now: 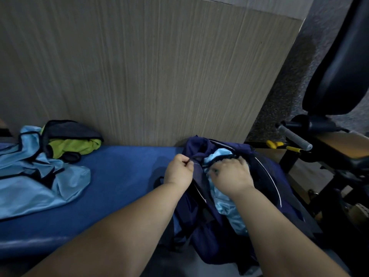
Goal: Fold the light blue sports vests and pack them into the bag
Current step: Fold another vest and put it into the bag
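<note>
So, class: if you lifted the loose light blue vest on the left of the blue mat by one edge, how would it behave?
Probably floppy: the light blue vest lies crumpled in soft folds, so it would likely drape. Its sheen suggests thin, slippery fabric that may slide on the blue mat.

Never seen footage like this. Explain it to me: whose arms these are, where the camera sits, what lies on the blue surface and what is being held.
There is no machine here. These are a person's two bare arms, filmed by one wide-angle camera worn on the head, looking forward and down. The left hand pinches the open edge of a navy bag. The right hand grips a light blue vest that sits partly inside that bag. Further left, on the blue padded surface, more light blue vests lie in a loose heap, with a lime green garment behind them. A wooden panel stands at the back.
</note>
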`<state>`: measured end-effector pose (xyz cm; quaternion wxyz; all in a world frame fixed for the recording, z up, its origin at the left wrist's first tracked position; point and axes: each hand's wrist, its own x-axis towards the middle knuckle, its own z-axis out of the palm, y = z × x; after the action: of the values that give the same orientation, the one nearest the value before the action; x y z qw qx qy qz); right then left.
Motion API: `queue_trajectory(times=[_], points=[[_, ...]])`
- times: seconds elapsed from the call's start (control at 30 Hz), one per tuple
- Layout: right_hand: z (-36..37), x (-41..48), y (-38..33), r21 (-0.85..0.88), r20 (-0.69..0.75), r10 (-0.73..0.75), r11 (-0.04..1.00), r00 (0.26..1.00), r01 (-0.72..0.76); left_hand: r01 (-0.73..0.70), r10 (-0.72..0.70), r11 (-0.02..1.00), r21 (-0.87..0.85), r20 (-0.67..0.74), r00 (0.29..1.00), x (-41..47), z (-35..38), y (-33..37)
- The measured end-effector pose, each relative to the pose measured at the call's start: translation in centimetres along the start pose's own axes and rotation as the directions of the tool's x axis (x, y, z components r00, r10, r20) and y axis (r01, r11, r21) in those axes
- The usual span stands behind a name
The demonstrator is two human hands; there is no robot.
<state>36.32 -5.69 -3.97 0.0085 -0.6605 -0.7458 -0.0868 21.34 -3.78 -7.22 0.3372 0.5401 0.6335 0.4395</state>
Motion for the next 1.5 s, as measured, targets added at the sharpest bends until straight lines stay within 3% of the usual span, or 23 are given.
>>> queue_trajectory(times=[0.07,0.1,0.23,0.43,0.5,0.6,0.67,0.73,0.87,1.07,1.27,1.4,1.5], points=[[0.8,-0.2,0.1,0.066,-0.204,-0.018,0.997,0.979,0.032,-0.043,0.041,0.997,0.058,0.031,0.999,-0.1,-0.3,-0.2],[1.2,-0.4,0.1,0.091,-0.179,-0.024,0.995,0.984,0.041,-0.061,0.058,0.995,0.082,0.04,0.998,-0.2,-0.4,-0.3],[2.0,-0.6,-0.2,0.022,0.212,0.024,0.999,0.977,-0.03,-0.108,0.103,0.986,0.128,0.046,0.994,-0.4,-0.7,-0.9],[1.2,0.1,-0.2,-0.009,0.339,0.017,1.0,0.941,-0.015,-0.056,0.057,0.994,0.089,-0.019,0.998,-0.6,-0.7,-0.1],[0.8,-0.1,0.0,0.048,0.218,0.05,0.997,0.975,-0.062,-0.039,0.036,0.996,0.077,0.039,0.999,-0.7,-1.2,0.0],[-0.1,-0.6,-0.7,0.195,-0.17,0.117,0.977,0.978,-0.083,-0.061,0.054,0.996,0.058,0.121,0.991,-0.8,-2.7,-0.2],[-0.9,-0.4,-2.8,0.259,-0.361,0.101,0.966,0.927,-0.005,-0.099,0.088,0.989,0.111,0.099,0.991,-1.1,-4.4,-0.7],[-1.7,-0.1,-6.2,0.299,-0.421,-0.005,0.944,0.907,0.144,-0.142,0.138,0.973,0.184,0.036,0.99,-1.3,-6.6,-1.8],[-2.1,1.0,-14.3,0.43,-0.175,-0.236,0.855,0.956,0.29,-0.09,0.136,0.849,0.521,-0.049,0.99,-2.5,-13.2,-5.1],[0.9,2.2,-25.3,0.478,0.098,-0.448,0.804,0.889,0.353,0.141,0.042,0.723,0.676,-0.246,0.968,-6.2,-25.6,-13.2],[1.0,2.1,-33.2,0.462,0.08,-0.56,0.754,0.824,0.467,0.341,-0.111,0.662,0.668,-0.363,0.925,-7.0,-33.8,-17.2],[0.8,2.9,-36.9,0.383,0.087,-0.584,0.768,0.807,0.514,0.315,-0.136,0.679,0.663,-0.309,0.941,-7.1,-35.6,-18.9],[1.4,2.9,-38.0,0.359,-0.04,-0.531,0.783,0.847,0.508,0.288,-0.116,0.711,0.642,-0.298,0.948,-6.9,-36.1,-19.1]])
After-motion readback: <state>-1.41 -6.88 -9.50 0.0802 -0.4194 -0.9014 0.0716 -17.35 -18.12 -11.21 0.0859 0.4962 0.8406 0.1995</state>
